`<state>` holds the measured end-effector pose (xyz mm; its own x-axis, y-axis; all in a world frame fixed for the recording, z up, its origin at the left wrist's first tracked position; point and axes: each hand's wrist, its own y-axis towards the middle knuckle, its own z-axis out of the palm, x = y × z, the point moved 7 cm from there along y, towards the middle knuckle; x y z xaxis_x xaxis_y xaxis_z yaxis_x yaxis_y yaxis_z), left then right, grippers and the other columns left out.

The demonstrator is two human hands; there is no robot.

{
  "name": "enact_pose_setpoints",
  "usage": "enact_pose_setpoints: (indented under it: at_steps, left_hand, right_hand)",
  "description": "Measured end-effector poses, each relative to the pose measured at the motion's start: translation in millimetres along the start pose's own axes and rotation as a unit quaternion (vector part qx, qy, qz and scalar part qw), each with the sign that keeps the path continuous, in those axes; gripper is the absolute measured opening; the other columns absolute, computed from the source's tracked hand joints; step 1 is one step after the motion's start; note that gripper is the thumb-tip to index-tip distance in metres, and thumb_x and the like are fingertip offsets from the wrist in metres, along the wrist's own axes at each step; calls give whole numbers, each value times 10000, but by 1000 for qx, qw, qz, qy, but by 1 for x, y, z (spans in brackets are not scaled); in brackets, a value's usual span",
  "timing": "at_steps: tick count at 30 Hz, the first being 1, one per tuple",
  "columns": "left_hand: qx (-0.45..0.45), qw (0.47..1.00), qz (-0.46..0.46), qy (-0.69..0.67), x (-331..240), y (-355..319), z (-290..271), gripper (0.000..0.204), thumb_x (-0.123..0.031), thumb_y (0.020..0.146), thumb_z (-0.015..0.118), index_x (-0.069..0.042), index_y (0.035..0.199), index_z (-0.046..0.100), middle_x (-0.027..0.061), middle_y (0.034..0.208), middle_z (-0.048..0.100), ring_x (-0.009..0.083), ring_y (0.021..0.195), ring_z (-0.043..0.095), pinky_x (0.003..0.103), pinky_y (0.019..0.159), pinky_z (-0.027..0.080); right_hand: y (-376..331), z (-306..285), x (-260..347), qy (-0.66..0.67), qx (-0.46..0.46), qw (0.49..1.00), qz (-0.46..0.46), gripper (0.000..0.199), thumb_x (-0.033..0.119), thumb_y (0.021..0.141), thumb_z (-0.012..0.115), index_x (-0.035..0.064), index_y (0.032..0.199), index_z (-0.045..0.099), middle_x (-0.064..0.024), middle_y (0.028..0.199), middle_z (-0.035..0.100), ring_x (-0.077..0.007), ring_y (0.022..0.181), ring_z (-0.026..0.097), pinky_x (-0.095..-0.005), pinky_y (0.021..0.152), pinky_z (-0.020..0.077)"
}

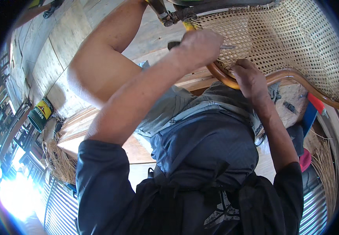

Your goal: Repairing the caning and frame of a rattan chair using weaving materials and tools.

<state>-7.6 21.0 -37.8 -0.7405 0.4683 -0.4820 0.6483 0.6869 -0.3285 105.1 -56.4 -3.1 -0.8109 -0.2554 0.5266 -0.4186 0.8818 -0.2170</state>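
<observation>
A woven cane panel (290, 39) in a curved brown wooden frame (286, 75) rests across my lap. My left hand (200, 46) is closed around a small tool (227, 47) with a dark handle and a thin metal tip. The tip points at the weave near the frame's edge. My right hand (249, 78) presses on the frame rim just below, with its fingers curled onto the edge of the cane. My bare left knee (99, 62) rises at the left. Whether the right hand grips anything small is hidden.
A green and yellow tin can (40, 113) stands on the plank floor (56, 51) at the left, beside a bundle of loose cane strands (60, 158). More strands (326, 168) lie at the right, near a red-handled tool (316, 103) and a blue object (308, 117).
</observation>
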Motion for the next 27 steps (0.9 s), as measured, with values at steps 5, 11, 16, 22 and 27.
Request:
enact_pose_setpoints:
  at_steps: [5, 11, 16, 22, 27]
  left_hand:
    - [-103, 990, -74, -56, -31, -43, 24, 137, -196, 813, 602, -119, 915, 652, 83, 852, 631, 281, 719, 646, 402, 612, 538]
    - [-192, 970, -103, -105, -42, -57, 27, 118, -165, 795, 622, -113, 898, 643, 62, 880, 615, 264, 747, 633, 373, 615, 527]
    - [-209, 953, -144, -165, -38, -54, 32, 139, -185, 803, 616, -71, 881, 629, 123, 866, 616, 322, 779, 618, 410, 660, 503]
    - [-181, 932, -213, -228, -21, -52, 36, 179, -179, 806, 591, -4, 840, 595, 215, 811, 621, 394, 791, 595, 440, 678, 476]
    - [-220, 906, -249, -261, -5, -54, 32, 207, -184, 797, 545, 16, 826, 590, 241, 777, 614, 406, 772, 600, 427, 680, 474]
  right_hand:
    - [1, 9, -8, -77, 79, 993, 49, 98, 76, 762, 547, 48, 843, 593, -99, 887, 553, -290, 873, 584, -399, 705, 495]
    - [0, 3, -8, -42, -9, 999, 7, 68, 50, 761, 520, 39, 787, 581, -97, 882, 548, -295, 877, 579, -397, 703, 496]
    - [2, 4, -11, -8, -27, 999, -29, 107, 31, 760, 512, 43, 840, 583, -109, 893, 561, -315, 860, 586, -405, 702, 497]
    - [10, 13, -15, -11, 43, 999, -23, 149, 11, 767, 492, 32, 889, 575, -140, 942, 581, -343, 856, 597, -423, 716, 503]
    - [18, 10, -18, -4, 74, 997, -23, 124, 0, 774, 476, 8, 851, 574, -180, 973, 593, -363, 879, 600, -441, 744, 501]
